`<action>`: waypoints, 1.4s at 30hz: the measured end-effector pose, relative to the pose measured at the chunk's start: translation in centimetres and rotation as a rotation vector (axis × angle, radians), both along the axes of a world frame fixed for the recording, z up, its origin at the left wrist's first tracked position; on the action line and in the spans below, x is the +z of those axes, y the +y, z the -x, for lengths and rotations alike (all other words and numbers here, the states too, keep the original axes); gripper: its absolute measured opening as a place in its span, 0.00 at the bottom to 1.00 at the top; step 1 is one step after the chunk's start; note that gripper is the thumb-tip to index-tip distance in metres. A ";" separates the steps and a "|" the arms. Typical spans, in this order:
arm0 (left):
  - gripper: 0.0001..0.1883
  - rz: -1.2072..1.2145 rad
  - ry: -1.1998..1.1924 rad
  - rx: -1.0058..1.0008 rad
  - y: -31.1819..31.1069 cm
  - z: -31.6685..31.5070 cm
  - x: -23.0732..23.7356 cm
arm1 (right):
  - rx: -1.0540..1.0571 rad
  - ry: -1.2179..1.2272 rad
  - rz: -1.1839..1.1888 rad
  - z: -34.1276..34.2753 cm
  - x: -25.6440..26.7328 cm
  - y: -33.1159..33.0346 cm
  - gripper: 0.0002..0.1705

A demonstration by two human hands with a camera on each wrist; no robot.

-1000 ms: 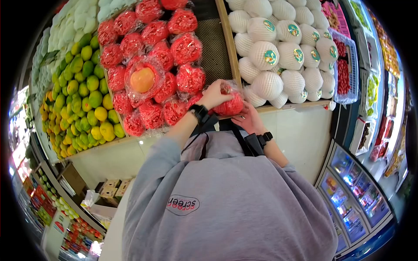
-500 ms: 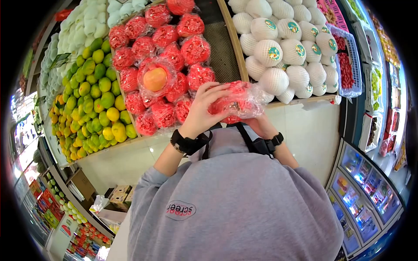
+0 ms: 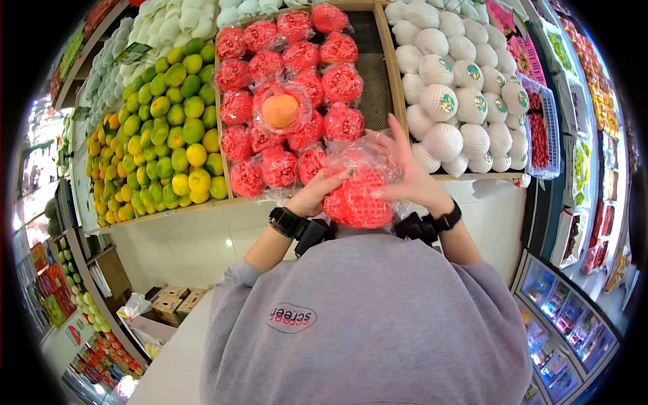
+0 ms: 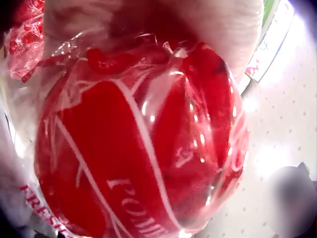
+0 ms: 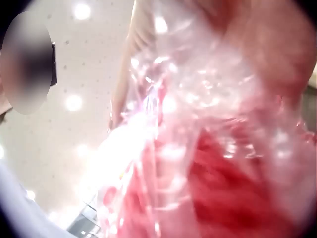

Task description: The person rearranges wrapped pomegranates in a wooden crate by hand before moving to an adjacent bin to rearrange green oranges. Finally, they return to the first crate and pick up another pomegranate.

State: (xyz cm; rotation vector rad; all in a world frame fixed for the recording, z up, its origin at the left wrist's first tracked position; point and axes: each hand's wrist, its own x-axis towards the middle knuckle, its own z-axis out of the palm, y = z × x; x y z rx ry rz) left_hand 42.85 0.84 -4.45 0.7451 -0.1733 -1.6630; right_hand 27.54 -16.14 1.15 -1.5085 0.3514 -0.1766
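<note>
1. The left hand (image 3: 314,197) grips the side of a red, plastic-wrapped fruit (image 3: 361,202).
2. The right hand (image 3: 417,177) is spread, fingers raised, thumb against the wrapping.
3. That fruit is held before the grey sweatshirt (image 3: 364,304), near similar red packages (image 3: 278,167).
4. White-netted fruits (image 3: 462,111) lie right; green-yellow fruits (image 3: 162,135), left.

Pale ceiling (image 5: 91,54), bright round lights (image 5: 74,102); glass-paned cabinet (image 3: 570,307), lower right.
</note>
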 end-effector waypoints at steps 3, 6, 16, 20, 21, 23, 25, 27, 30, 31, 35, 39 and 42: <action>0.26 0.026 -0.029 -0.047 0.4 0.1 0.6 | 0.085 -0.038 -0.141 -3.0 1.7 1.2 0.49; 0.31 0.042 0.014 -0.048 1.2 -0.2 0.7 | 0.036 0.035 -0.137 -3.9 0.5 1.5 0.19; 0.43 0.134 -0.021 -0.004 1.9 -0.5 1.8 | -0.448 -0.049 -0.560 -3.6 -0.6 2.3 0.04; 0.41 0.073 0.018 0.031 2.0 -0.5 1.8 | -0.449 -0.015 -0.174 -2.3 -1.5 2.1 0.05; 0.41 0.082 0.006 0.023 2.0 -0.5 1.7 | -0.439 -0.015 -0.129 -2.2 -0.8 2.4 0.08; 0.40 0.094 -0.002 0.021 2.1 -0.4 1.2 | -0.369 -0.004 0.054 -1.8 0.7 3.0 0.14; 0.39 0.086 -0.004 0.032 2.2 0.1 0.7 | -0.272 -0.001 0.335 -1.4 1.1 3.1 0.19; 0.37 0.068 -0.014 0.044 2.4 0.4 0.4 | -0.051 -0.027 0.976 -0.8 0.8 2.5 0.19; 0.35 0.064 -0.004 0.046 2.5 0.4 -0.3 | -0.048 0.023 1.023 -0.3 0.7 2.6 0.19; 0.35 0.066 0.000 0.046 2.4 0.3 -0.5 | -0.021 0.037 0.996 0.1 0.7 2.6 0.19; 0.35 0.034 0.056 0.047 2.5 0.2 -0.2 | 0.082 0.170 0.439 1.4 1.7 2.7 0.23; 0.36 0.015 -0.018 0.088 2.0 0.3 1.3 | 0.024 0.141 -0.109 2.8 1.4 4.5 0.41; 0.37 0.073 -0.135 0.108 1.3 0.7 2.1 | -0.054 0.082 -0.125 3.1 0.5 6.0 0.52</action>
